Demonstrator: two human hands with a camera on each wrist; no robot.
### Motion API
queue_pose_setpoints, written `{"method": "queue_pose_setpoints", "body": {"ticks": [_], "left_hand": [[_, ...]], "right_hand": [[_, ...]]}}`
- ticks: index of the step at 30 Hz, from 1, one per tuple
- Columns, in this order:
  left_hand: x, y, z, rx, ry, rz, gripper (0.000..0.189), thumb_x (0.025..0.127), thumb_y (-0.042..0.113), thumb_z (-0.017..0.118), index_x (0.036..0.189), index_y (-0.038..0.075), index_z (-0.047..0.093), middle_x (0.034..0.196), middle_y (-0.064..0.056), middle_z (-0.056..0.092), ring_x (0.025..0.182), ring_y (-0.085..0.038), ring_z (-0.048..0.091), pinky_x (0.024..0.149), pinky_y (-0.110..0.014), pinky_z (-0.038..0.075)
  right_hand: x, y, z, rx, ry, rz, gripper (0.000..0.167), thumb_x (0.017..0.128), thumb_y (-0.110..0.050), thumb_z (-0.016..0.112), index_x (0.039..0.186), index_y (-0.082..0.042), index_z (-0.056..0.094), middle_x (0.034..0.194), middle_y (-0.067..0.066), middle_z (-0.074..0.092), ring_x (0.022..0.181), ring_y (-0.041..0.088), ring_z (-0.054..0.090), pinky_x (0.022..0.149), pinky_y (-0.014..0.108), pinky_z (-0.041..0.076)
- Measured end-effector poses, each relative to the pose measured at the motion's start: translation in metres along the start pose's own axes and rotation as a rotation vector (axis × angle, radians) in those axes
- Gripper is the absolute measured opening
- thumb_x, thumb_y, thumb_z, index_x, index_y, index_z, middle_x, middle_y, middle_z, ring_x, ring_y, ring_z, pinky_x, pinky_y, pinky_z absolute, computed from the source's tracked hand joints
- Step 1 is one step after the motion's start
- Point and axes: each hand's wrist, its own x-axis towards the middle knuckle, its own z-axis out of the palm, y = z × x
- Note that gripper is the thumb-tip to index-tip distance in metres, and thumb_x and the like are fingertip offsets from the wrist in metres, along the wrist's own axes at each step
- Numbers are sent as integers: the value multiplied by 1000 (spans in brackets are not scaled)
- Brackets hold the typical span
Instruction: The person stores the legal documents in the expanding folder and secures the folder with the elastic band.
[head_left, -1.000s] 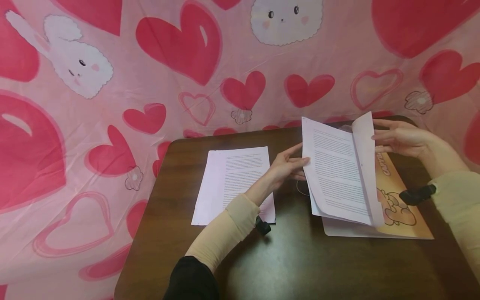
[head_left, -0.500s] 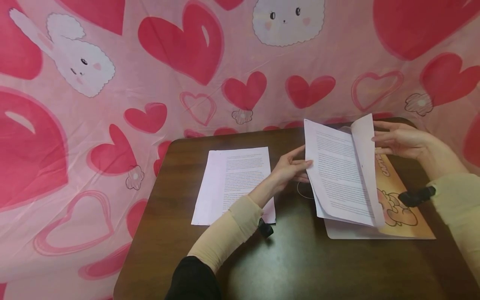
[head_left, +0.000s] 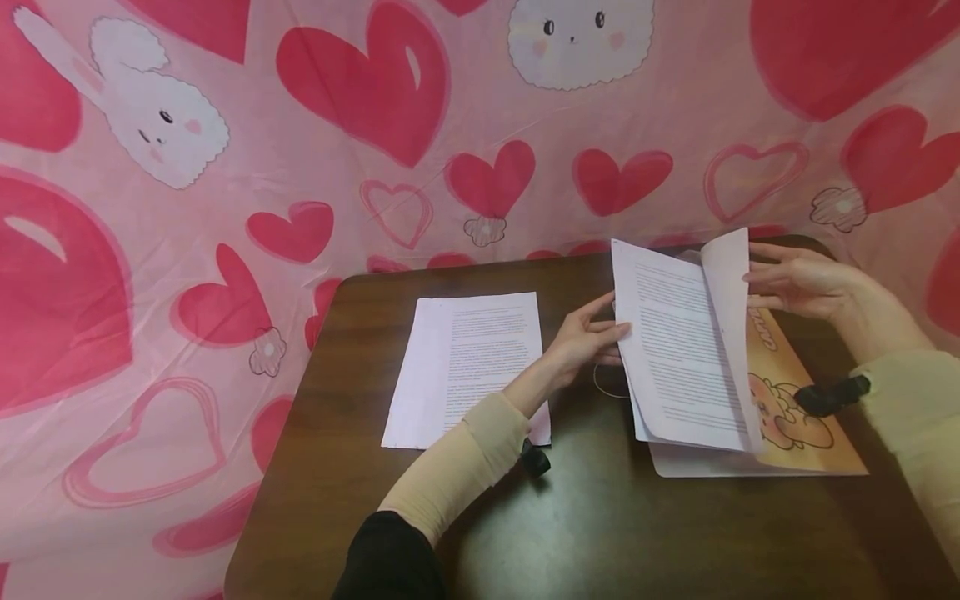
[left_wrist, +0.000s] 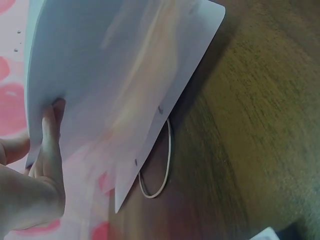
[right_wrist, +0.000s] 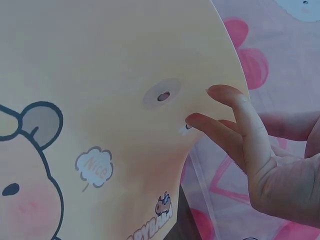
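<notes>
In the head view my left hand (head_left: 581,346) pinches the left edge of some printed sheets (head_left: 678,350), thumb on the near face and fingers behind. The sheets stand tilted up over a folder (head_left: 795,408) with an orange cartoon cover. My right hand (head_left: 813,283) holds the raised edge of the folder's cover, whose white inner side (head_left: 731,333) shows beside the print. From the right wrist view, fingertips (right_wrist: 225,95) touch the cover's outer face near a round hole. A thin cord loop (left_wrist: 167,170) hangs from the folder's edge in the left wrist view.
Another printed sheet or stack (head_left: 420,375) lies flat on the brown table (head_left: 600,525), left of the folder and partly under my left forearm. Behind the table hangs a pink cloth (head_left: 525,108) with hearts and bunnies. Each wrist wears a black camera (head_left: 832,396).
My left hand and the printed sheets have shifted slightly to the right. The right hand keeps its hold on the cover almost unmoved.
</notes>
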Motion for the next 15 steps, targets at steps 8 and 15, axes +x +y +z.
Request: {"method": "queue_pose_setpoints", "body": {"ticks": [8,15], "left_hand": [[2,-4,7,-2,-8,-2,70,106,1,69,169,20,45,142,-30,71,99,-36,83,83,-47,68],[4,-8,14,7,-25,0,69,107,2,69,169,21,46,141,-30,72,104,-46,81,79,-44,68]], "right_hand": [[-2,3,1,106,-3,-15,85,114,4,41,175,-27,-9,106,-4,78,96,10,77,80,34,69],[-3,3,4,133,-6,-7,91,113,6,40,173,-23,-22,104,-3,77,96,11,77,80,36,70]]}}
